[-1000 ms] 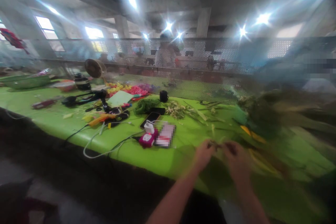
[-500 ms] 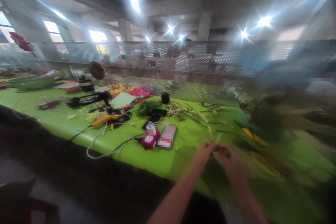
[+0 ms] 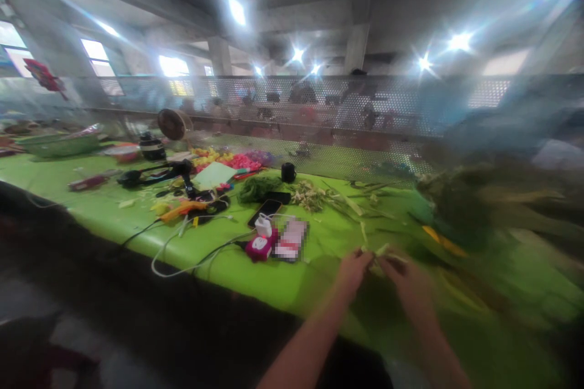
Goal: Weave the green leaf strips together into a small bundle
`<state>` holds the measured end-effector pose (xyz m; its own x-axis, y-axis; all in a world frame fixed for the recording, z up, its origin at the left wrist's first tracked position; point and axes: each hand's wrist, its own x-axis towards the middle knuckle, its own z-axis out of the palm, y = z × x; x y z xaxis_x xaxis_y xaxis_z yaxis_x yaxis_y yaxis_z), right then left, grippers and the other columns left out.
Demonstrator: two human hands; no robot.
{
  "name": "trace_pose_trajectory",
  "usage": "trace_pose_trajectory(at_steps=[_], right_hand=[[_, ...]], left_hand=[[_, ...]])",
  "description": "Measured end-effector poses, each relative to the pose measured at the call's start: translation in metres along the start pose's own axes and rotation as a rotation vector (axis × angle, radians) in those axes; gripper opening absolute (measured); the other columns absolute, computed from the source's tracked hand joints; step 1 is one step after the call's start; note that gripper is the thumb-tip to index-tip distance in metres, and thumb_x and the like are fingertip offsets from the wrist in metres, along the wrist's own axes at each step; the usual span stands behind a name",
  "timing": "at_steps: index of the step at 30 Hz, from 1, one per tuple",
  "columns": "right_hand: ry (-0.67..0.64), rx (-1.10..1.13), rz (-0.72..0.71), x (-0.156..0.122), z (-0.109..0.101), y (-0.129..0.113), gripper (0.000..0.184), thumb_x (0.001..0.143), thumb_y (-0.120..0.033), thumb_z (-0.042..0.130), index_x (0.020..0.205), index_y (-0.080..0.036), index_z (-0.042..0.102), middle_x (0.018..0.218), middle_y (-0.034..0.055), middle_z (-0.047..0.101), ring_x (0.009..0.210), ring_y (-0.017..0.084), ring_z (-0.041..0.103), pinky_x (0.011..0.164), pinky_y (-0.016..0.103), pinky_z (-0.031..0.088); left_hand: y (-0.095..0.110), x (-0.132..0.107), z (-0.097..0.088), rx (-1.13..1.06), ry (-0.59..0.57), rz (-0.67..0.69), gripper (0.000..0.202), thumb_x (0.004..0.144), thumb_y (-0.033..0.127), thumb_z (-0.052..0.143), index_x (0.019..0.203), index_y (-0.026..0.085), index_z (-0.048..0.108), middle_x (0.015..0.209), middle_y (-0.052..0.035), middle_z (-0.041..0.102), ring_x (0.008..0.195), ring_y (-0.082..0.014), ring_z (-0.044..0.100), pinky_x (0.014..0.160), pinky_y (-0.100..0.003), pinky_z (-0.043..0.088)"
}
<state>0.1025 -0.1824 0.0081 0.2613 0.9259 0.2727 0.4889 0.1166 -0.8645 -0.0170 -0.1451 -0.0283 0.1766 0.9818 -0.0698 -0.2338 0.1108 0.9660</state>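
A: In the head view, what are the hands doing?

B: The left hand (image 3: 354, 271) and right hand (image 3: 406, 276) nearly meet over the green table (image 3: 269, 285), fingertips pinching a thin pale green strip (image 3: 382, 250) between them; blur hides its exact shape

A: And around them?

B: Pale cut pieces (image 3: 308, 196) lie heaped farther back, near a black cup (image 3: 288, 172); to the left sits a pink power socket (image 3: 258, 245), with a dark phone (image 3: 264, 213) just behind

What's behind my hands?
Beyond your left hand and right hand, pale green stalks lie on the green table. Whatever your hands themselves cover can't be seen.
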Motion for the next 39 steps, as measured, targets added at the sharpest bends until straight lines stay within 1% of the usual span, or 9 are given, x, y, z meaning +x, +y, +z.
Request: trace_pose_trajectory(at_steps=[3,8,13,19,22,25,31,35,39], right_hand=[[0.049,0.062,0.049,-0.003,-0.004,-0.015,0.031,0.064,-0.046,0.064,0.077,-0.018,0.07,0.067,0.0063,0.071,0.062,0.025,0.063,0.057,0.034,0.044],[0.135,0.027,0.107,-0.004,-0.01,-0.021,0.032,0.058,-0.051,0.067,0.061,-0.02,0.067,0.057,0.0051,0.068,0.055,0.023,0.058,0.052,0.031,0.04],[0.139,0.078,0.089,-0.004,-0.012,-0.015,0.034,0.063,-0.053,0.062,0.062,-0.019,0.068,0.059,0.0065,0.069,0.058,0.023,0.059,0.054,0.032,0.042],[0.099,0.117,0.081,-0.006,-0.006,-0.016,0.031,0.06,-0.045,0.066,0.073,-0.017,0.071,0.071,0.0074,0.073,0.063,0.023,0.063,0.057,0.032,0.046],[0.1,0.08,0.038,-0.008,-0.004,-0.011,0.03,0.061,-0.042,0.066,0.076,-0.017,0.072,0.075,0.0077,0.074,0.066,0.023,0.064,0.06,0.032,0.047],[0.113,0.01,-0.047,-0.008,-0.002,-0.002,0.028,0.066,-0.042,0.064,0.078,-0.018,0.072,0.077,0.0072,0.073,0.067,0.023,0.064,0.062,0.032,0.047],[0.085,-0.073,-0.153,-0.004,-0.003,0.007,0.027,0.071,-0.044,0.061,0.077,-0.021,0.073,0.078,0.0065,0.073,0.07,0.023,0.064,0.064,0.033,0.046],[0.084,-0.033,-0.087,-0.004,-0.006,-0.002,0.027,0.069,-0.043,0.063,0.076,-0.019,0.072,0.076,0.0072,0.072,0.07,0.023,0.063,0.064,0.033,0.045],[0.087,0.125,0.08,-0.004,-0.01,-0.013,0.024,0.058,-0.038,0.071,0.071,-0.018,0.068,0.069,0.0064,0.07,0.066,0.022,0.062,0.06,0.032,0.046]], left_hand=[[-0.001,0.0,0.001,0.084,-0.058,0.02,0.024,0.077,0.039,0.057,0.079,0.015,0.059,0.066,0.0027,0.05,0.061,-0.0096,0.043,0.059,-0.023,0.033],[0.009,-0.007,0.005,0.263,-0.151,0.179,0.021,0.079,0.036,0.054,0.073,0.016,0.055,0.068,0.0022,0.048,0.065,-0.0111,0.042,0.06,-0.023,0.033],[0.014,-0.01,0.006,0.396,-0.104,0.254,0.019,0.078,0.034,0.056,0.07,0.017,0.053,0.068,0.0018,0.047,0.068,-0.0126,0.042,0.063,-0.025,0.033],[0.003,-0.003,0.0,0.241,-0.012,0.143,0.019,0.081,0.035,0.051,0.076,0.017,0.055,0.069,0.0028,0.047,0.069,-0.0116,0.042,0.065,-0.024,0.034],[-0.001,0.001,-0.001,0.24,0.008,0.115,0.017,0.08,0.032,0.051,0.074,0.016,0.054,0.068,0.0032,0.046,0.068,-0.0115,0.041,0.065,-0.024,0.034],[-0.001,0.001,0.001,0.289,0.015,0.161,0.013,0.079,0.026,0.05,0.071,0.017,0.052,0.069,0.0024,0.048,0.069,-0.0121,0.041,0.066,-0.025,0.035],[0.005,-0.006,0.004,0.491,-0.075,0.26,0.007,0.075,0.018,0.05,0.068,0.019,0.052,0.071,0.0001,0.05,0.07,-0.0146,0.045,0.067,-0.027,0.036],[0.012,-0.01,0.005,0.514,-0.123,0.272,0.008,0.076,0.021,0.05,0.069,0.019,0.052,0.072,-0.001,0.052,0.072,-0.016,0.046,0.068,-0.028,0.037],[0.018,-0.013,0.006,0.621,-0.139,0.353,0.01,0.076,0.02,0.048,0.065,0.019,0.047,0.071,-0.0002,0.049,0.071,-0.0152,0.045,0.067,-0.028,0.035]])
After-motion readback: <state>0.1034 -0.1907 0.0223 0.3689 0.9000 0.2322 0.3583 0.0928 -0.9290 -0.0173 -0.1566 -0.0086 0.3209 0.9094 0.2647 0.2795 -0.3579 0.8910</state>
